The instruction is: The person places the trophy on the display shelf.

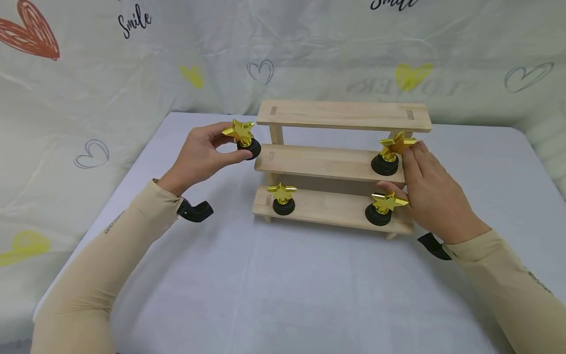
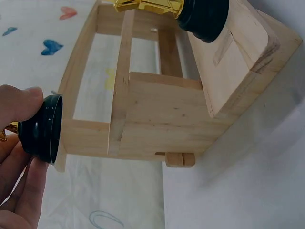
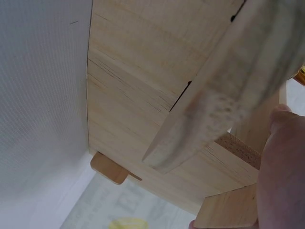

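My left hand (image 1: pixel 201 155) pinches a gold star trophy (image 1: pixel 240 132) by its round black base, just left of the middle board of a three-tier wooden display stand (image 1: pixel 342 114). In the left wrist view the trophy's base (image 2: pixel 42 129) sits between thumb and fingers, close to the stand's end. My right hand (image 1: pixel 435 196) grips the stand's right end at the middle board, thumb below. Beside its fingers, a second star trophy (image 1: pixel 384 164) stands on the middle board. The bottom board carries one trophy (image 1: pixel 283 205) at the left and another (image 1: pixel 379 215) at the right, near my thumb.
The stand rests toward the back of a table with a white cloth (image 1: pixel 300 285). Behind it hangs a pale curtain (image 1: pixel 309 49) printed with hearts and words. A black strap end (image 1: pixel 196 211) juts from the left wrist, and another (image 1: pixel 435 247) from the right.
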A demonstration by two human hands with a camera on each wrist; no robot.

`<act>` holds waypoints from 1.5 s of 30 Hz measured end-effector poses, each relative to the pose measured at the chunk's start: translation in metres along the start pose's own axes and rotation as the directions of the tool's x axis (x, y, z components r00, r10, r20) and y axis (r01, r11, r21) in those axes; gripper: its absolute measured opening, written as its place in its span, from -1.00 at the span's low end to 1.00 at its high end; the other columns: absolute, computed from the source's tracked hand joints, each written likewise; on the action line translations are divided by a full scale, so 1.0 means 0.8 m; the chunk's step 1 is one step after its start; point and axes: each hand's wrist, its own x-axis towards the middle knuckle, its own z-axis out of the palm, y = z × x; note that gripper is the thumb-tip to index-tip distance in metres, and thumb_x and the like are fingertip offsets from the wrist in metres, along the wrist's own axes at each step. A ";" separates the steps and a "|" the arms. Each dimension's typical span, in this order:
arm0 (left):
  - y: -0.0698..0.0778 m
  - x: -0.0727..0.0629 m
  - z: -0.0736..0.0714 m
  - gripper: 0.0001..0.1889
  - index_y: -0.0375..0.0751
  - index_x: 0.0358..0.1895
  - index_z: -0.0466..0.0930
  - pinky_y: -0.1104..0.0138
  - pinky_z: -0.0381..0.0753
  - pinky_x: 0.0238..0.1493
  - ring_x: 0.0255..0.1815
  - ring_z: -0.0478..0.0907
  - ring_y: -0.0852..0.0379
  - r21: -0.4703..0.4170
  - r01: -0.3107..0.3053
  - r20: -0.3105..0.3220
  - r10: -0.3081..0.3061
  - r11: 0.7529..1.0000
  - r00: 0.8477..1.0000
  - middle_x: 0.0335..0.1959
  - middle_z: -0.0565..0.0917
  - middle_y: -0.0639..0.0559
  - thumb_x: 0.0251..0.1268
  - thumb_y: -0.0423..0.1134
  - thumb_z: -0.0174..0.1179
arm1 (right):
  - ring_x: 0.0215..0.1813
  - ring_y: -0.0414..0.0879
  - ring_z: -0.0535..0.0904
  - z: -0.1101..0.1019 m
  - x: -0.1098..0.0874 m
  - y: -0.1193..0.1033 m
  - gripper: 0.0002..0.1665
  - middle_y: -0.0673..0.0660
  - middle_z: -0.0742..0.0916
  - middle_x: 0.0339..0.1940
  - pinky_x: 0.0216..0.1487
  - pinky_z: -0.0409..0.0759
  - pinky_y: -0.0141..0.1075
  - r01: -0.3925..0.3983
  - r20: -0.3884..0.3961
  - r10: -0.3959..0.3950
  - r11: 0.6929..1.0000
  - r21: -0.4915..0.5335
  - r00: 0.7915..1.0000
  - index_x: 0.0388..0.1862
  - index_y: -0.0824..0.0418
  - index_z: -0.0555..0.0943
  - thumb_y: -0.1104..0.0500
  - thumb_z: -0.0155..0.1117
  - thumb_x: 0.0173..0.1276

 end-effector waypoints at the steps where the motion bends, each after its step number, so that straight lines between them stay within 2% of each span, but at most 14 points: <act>1: 0.002 0.001 0.002 -0.50 -0.23 0.17 0.69 0.54 0.67 0.19 -0.01 0.70 0.28 -0.008 -0.008 0.007 0.008 1.000 1.000 0.03 0.75 -0.11 0.11 -0.33 0.56 | 0.52 0.51 0.33 0.000 0.000 0.000 0.14 0.54 0.48 0.35 0.47 0.42 0.33 -0.003 0.004 0.003 1.000 0.002 1.000 0.44 0.51 0.27 -0.52 -0.24 0.51; 4: 0.008 0.006 0.009 -0.51 -0.26 0.15 0.69 0.49 0.68 0.23 0.00 0.70 0.25 -0.036 -0.027 0.029 0.028 0.999 0.999 0.03 0.75 -0.13 0.11 -0.36 0.55 | 0.52 0.52 0.33 -0.001 0.000 0.001 0.14 0.55 0.48 0.36 0.48 0.41 0.33 -0.005 0.004 0.005 1.000 0.000 1.000 0.44 0.51 0.26 -0.52 -0.23 0.50; 10: 0.015 0.013 0.023 -0.52 -0.26 0.13 0.69 0.39 0.69 0.27 0.01 0.71 0.20 -0.052 -0.031 0.068 0.035 0.998 0.997 0.00 0.75 -0.11 0.10 -0.35 0.56 | 0.46 0.50 0.37 -0.002 0.000 0.001 0.15 0.54 0.51 0.24 0.39 0.49 0.34 0.010 -0.015 -0.011 1.000 -0.012 1.000 0.35 0.57 0.30 -0.53 -0.33 0.54; 17: 0.017 0.022 0.041 -0.49 -0.24 0.19 0.66 0.29 0.64 0.38 0.08 0.69 0.13 -0.065 -0.037 0.112 0.045 0.997 0.993 0.08 0.72 -0.11 0.13 -0.31 0.55 | 0.44 0.48 0.38 -0.005 0.003 -0.001 0.12 0.53 0.51 0.24 0.40 0.51 0.32 0.026 -0.024 -0.027 0.999 -0.025 0.999 0.35 0.56 0.31 -0.51 -0.30 0.57; 22: 0.013 0.026 0.050 -0.47 -0.19 0.22 0.65 0.31 0.63 0.38 0.11 0.69 0.11 -0.078 -0.025 0.134 0.035 0.997 0.990 0.11 0.71 -0.08 0.14 -0.30 0.54 | 0.47 0.47 0.37 -0.007 0.003 -0.003 0.14 0.53 0.50 0.31 0.39 0.50 0.33 0.008 -0.003 -0.008 1.000 -0.024 1.000 0.41 0.54 0.28 -0.53 -0.31 0.54; 26: 0.009 0.026 0.056 -0.48 -0.19 0.19 0.67 0.29 0.66 0.32 0.12 0.71 0.07 -0.069 0.009 0.145 0.002 0.998 0.989 0.11 0.70 -0.07 0.13 -0.29 0.56 | 0.51 0.50 0.34 -0.004 0.000 -0.005 0.05 0.53 0.48 0.36 0.41 0.47 0.35 -0.021 0.029 0.021 1.000 -0.003 0.999 0.46 0.49 0.25 -0.43 0.01 0.53; 28: 0.006 0.027 0.060 -0.48 -0.19 0.19 0.67 0.26 0.67 0.28 0.12 0.73 0.04 -0.067 0.023 0.153 -0.013 0.997 0.988 0.12 0.70 -0.08 0.12 -0.28 0.56 | 0.52 0.51 0.33 -0.002 -0.001 -0.005 0.02 0.53 0.47 0.37 0.45 0.44 0.33 -0.027 0.039 0.027 1.000 0.002 0.999 0.47 0.49 0.25 -0.37 0.11 0.52; 33: 0.002 0.031 0.066 -0.41 -0.20 0.25 0.64 0.23 0.70 0.27 0.12 0.74 0.00 -0.079 0.041 0.161 -0.028 0.996 0.987 0.16 0.71 -0.10 0.10 -0.28 0.57 | 0.53 0.49 0.32 -0.002 -0.002 -0.005 0.00 0.50 0.49 0.31 0.49 0.42 0.30 -0.028 0.034 0.028 1.000 0.009 0.999 0.41 0.49 0.28 -0.38 0.08 0.52; 37: 0.001 0.031 0.068 -0.37 -0.18 0.31 0.61 0.26 0.72 0.24 0.11 0.75 0.01 -0.083 0.053 0.165 -0.039 0.995 0.986 0.17 0.72 -0.10 0.11 -0.26 0.57 | 0.51 0.50 0.34 -0.003 -0.003 -0.005 -0.01 0.52 0.49 0.35 0.46 0.45 0.31 -0.027 0.032 0.027 1.000 -0.004 0.999 0.43 0.50 0.28 -0.28 0.28 0.47; 39: 0.001 0.030 0.069 -0.37 -0.17 0.31 0.60 0.27 0.72 0.22 0.10 0.75 0.02 -0.081 0.048 0.169 -0.033 0.996 0.985 0.15 0.73 -0.10 0.13 -0.25 0.56 | 0.51 0.51 0.34 -0.003 -0.003 -0.004 -0.01 0.53 0.48 0.37 0.45 0.45 0.32 -0.027 0.033 0.027 1.000 -0.008 0.999 0.44 0.50 0.27 -0.25 0.32 0.45; 45: -0.002 0.031 0.072 -0.36 -0.17 0.35 0.58 0.33 0.72 0.17 0.07 0.75 0.04 -0.081 0.015 0.161 -0.001 0.997 0.987 0.11 0.75 -0.11 0.16 -0.24 0.55 | 0.49 0.52 0.35 -0.004 -0.003 -0.001 0.06 0.55 0.49 0.33 0.41 0.49 0.33 -0.011 0.018 0.012 1.000 -0.018 1.000 0.40 0.52 0.28 -0.44 0.00 0.52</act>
